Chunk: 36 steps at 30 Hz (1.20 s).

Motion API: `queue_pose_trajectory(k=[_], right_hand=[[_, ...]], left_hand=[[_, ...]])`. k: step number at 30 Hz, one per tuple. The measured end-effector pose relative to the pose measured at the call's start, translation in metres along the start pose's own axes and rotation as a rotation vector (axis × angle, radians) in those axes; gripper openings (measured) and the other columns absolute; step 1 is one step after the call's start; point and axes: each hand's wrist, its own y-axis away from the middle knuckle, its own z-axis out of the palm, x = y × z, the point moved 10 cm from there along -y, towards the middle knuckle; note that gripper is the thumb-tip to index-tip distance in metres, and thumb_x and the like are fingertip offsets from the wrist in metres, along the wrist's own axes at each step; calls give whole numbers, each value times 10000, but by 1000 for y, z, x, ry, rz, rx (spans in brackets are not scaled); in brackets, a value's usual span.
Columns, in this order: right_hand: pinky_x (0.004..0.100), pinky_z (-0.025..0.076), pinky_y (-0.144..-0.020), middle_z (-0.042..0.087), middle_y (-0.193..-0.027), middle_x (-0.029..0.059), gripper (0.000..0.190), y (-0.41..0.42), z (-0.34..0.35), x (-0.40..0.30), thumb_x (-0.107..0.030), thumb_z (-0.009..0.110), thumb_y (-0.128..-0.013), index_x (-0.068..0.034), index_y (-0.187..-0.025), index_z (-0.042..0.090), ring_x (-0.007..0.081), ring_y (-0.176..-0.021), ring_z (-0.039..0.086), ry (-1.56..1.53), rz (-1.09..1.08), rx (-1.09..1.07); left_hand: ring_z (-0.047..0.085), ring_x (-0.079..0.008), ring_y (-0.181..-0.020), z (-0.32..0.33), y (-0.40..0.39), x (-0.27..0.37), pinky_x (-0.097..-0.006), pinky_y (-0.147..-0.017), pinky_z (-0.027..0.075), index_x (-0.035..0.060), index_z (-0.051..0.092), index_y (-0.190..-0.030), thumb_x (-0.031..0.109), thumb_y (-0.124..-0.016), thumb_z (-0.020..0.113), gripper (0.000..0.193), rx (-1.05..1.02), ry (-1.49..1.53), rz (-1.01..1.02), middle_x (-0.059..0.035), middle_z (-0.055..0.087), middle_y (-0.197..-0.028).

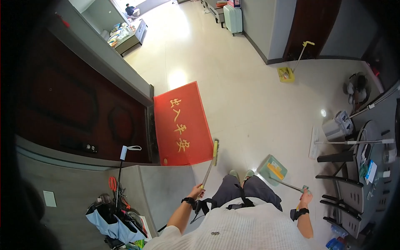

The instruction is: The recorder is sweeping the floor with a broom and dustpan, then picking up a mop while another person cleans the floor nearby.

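Note:
My left hand (196,191) grips the pole of a broom (207,175). Its narrow yellow head (215,152) touches or lies close to the lower right corner of a red doormat (195,125), which bears gold writing. In my right hand (305,198) is the upper end of a long-handled dustpan's pole (289,185). The green dustpan (265,170) rests on the floor just right of my feet, with a yellow piece (275,170) on it. Both wrists carry black bands. The mat lies along the threshold of a dark brown door (78,103).
At right stand a flat mop (314,142), a grey-white bucket (334,128) and a table with black chairs (340,179). A yellow dustpan (286,75) stands by the far door. Further back are a mint suitcase (233,19), a low cabinet (132,39) and a seated person (131,11).

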Motion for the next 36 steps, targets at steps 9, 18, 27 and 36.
queue_pose_trajectory(k=[9, 18, 27, 36], right_hand=[[229, 264, -293, 398, -423, 4, 214, -3, -17, 17, -191, 569, -748, -48, -611, 488, 89, -317, 350, -25, 23, 54], [235, 279, -279, 404, -425, 2, 244, 1, -48, 24, -210, 584, -733, -71, -574, 462, 89, -307, 356, -30, 32, 123], [227, 256, -300, 393, -422, -8, 190, -5, -43, 29, -197, 576, -742, -60, -628, 511, 74, -321, 337, -33, 85, 114], [225, 290, -304, 414, -442, 2, 204, 12, -40, 41, -208, 572, -752, -66, -627, 496, 82, -326, 369, -62, 127, 129]], left_hand=[[440, -159, -389, 18, -55, 10, -289, -345, 358, 5, 407, -749, -52, -685, 472, 108, 82, 161, -156, -62, 416, -510], [434, -134, -398, 145, -102, 50, -258, -341, 339, 4, 535, -860, 29, -684, 519, 179, -30, -123, -30, -12, 426, -513], [394, -78, -402, 148, -88, 86, -195, -334, 336, 169, 315, -1192, -2, -752, 484, 501, -254, 162, -95, -33, 432, -575], [399, -104, -411, 53, -109, 107, -239, -338, 349, 79, 394, -935, -24, -733, 441, 232, 36, 141, -48, -31, 402, -570]])
